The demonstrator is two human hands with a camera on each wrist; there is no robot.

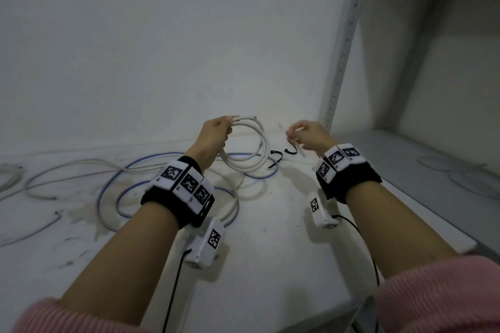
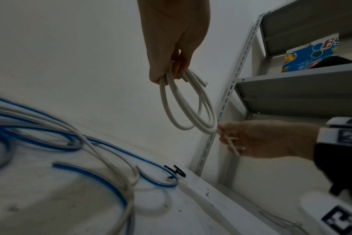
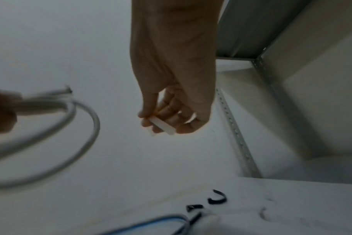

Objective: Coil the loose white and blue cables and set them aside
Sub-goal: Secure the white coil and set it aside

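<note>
My left hand (image 1: 216,130) grips a coiled white cable (image 1: 251,149) at its top, held up above the white table (image 1: 270,238); the loops hang down and a cut end sticks out to the right (image 2: 191,111). My right hand (image 1: 305,135) is a little to the right of the coil, apart from it, and pinches a short white strip (image 3: 162,125) between thumb and fingers. A blue cable (image 1: 113,184) lies loose in loops on the table under my left wrist, tangled with another white cable (image 1: 67,170).
Two small black clips (image 1: 284,154) lie on the table near the back wall. A grey metal shelf unit (image 1: 405,170) stands at the right, with thin cables on its lower shelf and a colourful box (image 2: 311,54) higher up. More cable lies at far left.
</note>
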